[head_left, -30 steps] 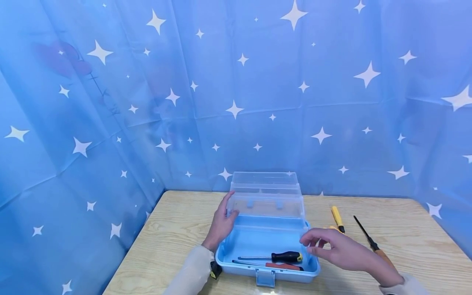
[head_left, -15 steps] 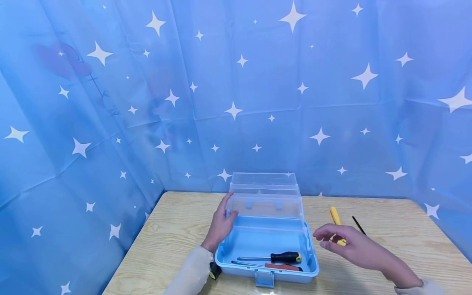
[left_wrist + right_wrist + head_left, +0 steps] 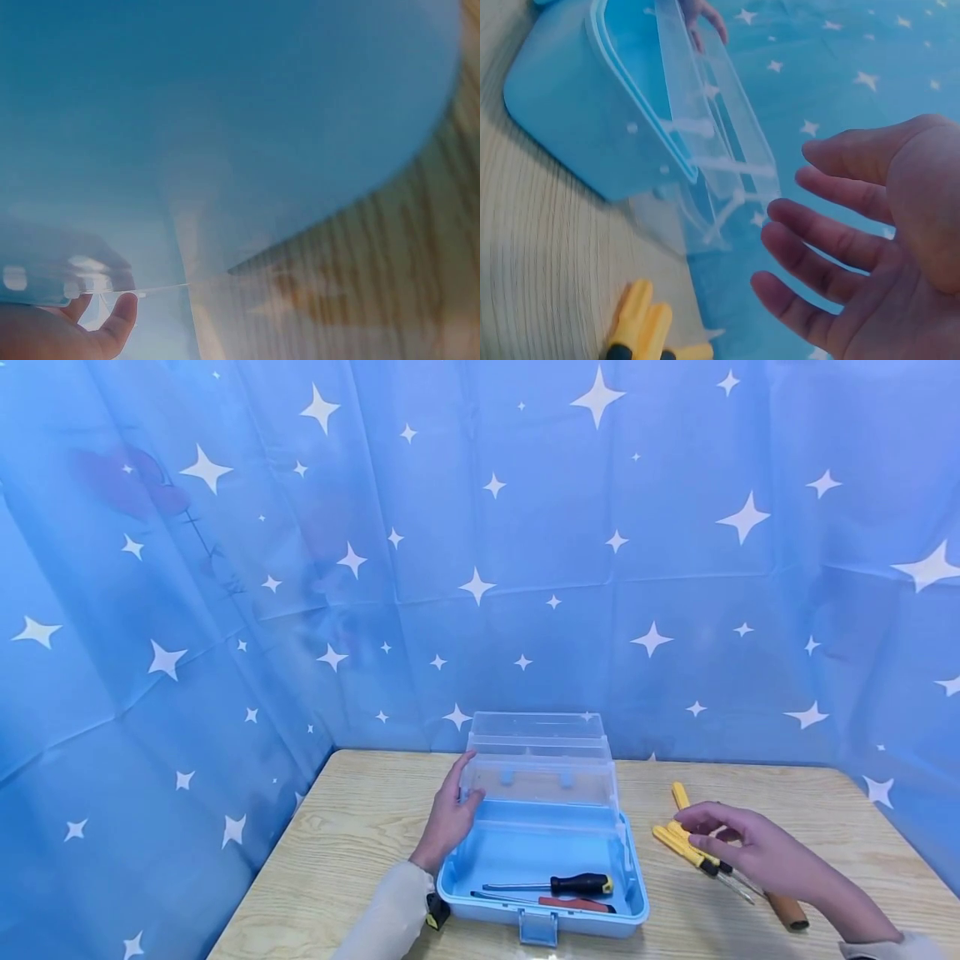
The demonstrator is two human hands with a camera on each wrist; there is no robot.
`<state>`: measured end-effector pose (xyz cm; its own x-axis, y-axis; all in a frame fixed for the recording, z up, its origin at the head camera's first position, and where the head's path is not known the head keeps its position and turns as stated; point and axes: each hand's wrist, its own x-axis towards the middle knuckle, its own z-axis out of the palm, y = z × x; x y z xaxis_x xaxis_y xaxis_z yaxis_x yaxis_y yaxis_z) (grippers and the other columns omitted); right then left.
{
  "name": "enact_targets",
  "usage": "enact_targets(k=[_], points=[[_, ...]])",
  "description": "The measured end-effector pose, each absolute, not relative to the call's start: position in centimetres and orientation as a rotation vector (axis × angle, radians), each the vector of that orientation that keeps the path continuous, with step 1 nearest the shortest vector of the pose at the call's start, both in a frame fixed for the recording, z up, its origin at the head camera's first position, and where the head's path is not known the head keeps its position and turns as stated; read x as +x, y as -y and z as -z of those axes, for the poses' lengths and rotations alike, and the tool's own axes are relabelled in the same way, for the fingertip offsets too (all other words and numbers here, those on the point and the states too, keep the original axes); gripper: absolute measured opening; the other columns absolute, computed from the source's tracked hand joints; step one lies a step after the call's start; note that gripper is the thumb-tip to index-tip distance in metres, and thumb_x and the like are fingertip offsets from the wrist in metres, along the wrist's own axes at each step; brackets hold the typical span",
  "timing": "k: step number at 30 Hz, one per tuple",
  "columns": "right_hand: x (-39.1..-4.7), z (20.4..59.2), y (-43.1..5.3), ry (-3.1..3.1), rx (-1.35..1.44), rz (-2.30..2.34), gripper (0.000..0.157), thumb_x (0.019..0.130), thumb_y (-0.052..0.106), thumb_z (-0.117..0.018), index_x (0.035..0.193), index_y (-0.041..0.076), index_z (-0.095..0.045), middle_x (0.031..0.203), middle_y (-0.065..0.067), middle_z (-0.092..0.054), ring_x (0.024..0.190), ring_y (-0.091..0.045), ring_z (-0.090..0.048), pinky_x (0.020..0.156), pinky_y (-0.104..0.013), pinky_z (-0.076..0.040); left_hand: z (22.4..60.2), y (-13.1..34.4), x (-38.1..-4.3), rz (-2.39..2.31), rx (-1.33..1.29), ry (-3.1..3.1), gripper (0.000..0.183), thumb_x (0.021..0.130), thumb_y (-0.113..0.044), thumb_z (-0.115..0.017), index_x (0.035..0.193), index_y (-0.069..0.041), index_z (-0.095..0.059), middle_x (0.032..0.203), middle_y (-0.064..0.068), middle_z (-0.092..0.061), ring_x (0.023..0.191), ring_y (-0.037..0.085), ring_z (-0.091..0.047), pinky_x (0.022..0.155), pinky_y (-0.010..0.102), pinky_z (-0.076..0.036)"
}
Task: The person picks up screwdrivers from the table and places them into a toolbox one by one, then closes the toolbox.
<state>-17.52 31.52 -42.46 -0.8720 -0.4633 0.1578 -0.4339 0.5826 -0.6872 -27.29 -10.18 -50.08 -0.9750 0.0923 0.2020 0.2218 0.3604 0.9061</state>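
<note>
A light blue toolbox [image 3: 517,843] stands on the table with its clear lid [image 3: 540,781] tipped up at the back. My left hand [image 3: 448,818] grips the lid's left edge, thumb on the near side; the left wrist view shows thumb and finger at that edge. Inside the box lie a screwdriver with a black handle [image 3: 581,883] and a screwdriver with a red handle [image 3: 572,903]. Over several yellow-handled screwdrivers [image 3: 677,848] to the right of the box hovers my right hand [image 3: 757,852]. Its fingers are loosely bent and hold nothing in the right wrist view.
A brown handle [image 3: 787,912] lies partly hidden under the right forearm. Beside the box's front left corner sits a small black and yellow object [image 3: 437,910]. A blue curtain with white stars [image 3: 555,527] hangs behind the wooden table [image 3: 352,810].
My right hand has moved right, from the box's right rim to above the yellow-handled screwdrivers. The left hand has stayed on the lid.
</note>
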Motion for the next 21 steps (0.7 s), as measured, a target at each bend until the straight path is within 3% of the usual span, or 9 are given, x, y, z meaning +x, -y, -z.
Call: enact_targets(k=[5,10,17,21], points=[[-17.7,43.2,-33.0,-2.795,-0.779,1.213,0.026,0.100,0.007,-0.056,0.125,0.003,-0.061,0.110,0.009,-0.065,0.090,-0.002,-0.059,0.069,-0.023,-0.054,50.1,10.2,-27.3,1.699,-0.282,2.488,0.058,0.102,-0.017,-0.052,0.151,-0.044,-0.033,0.160,-0.006,-0.032,0.148,0.030,-0.029,0.115,0.064,-0.026],[-17.8,43.9,-34.3,-2.833,-0.657,1.225,0.029,0.100,0.011,-0.056,0.127,0.001,-0.059,0.112,0.013,-0.065,0.093,0.004,-0.060,0.070,-0.023,-0.055,50.0,10.2,-27.2,1.703,-0.278,2.491,0.058,0.103,-0.017,-0.051,0.151,-0.045,-0.032,0.160,-0.006,-0.032,0.147,0.030,-0.030,0.114,0.064,-0.027],[-18.0,44.8,-36.1,-2.880,-0.540,1.254,0.031,0.101,0.013,-0.056,0.129,0.001,-0.058,0.114,0.030,-0.057,0.094,0.006,-0.060,0.070,-0.023,-0.054,49.9,10.1,-27.0,1.713,-0.278,2.493,0.058,0.103,-0.017,-0.051,0.151,-0.044,-0.032,0.159,-0.005,-0.033,0.147,0.030,-0.030,0.115,0.063,-0.027],[-18.0,45.4,-36.9,-2.880,-0.464,1.254,0.033,0.101,0.013,-0.056,0.130,-0.002,-0.056,0.110,0.023,-0.061,0.092,0.006,-0.059,0.069,-0.024,-0.054,49.8,10.1,-27.0,1.709,-0.282,2.492,0.058,0.103,-0.017,-0.051,0.151,-0.043,-0.032,0.159,-0.006,-0.033,0.148,0.029,-0.030,0.116,0.063,-0.026]])
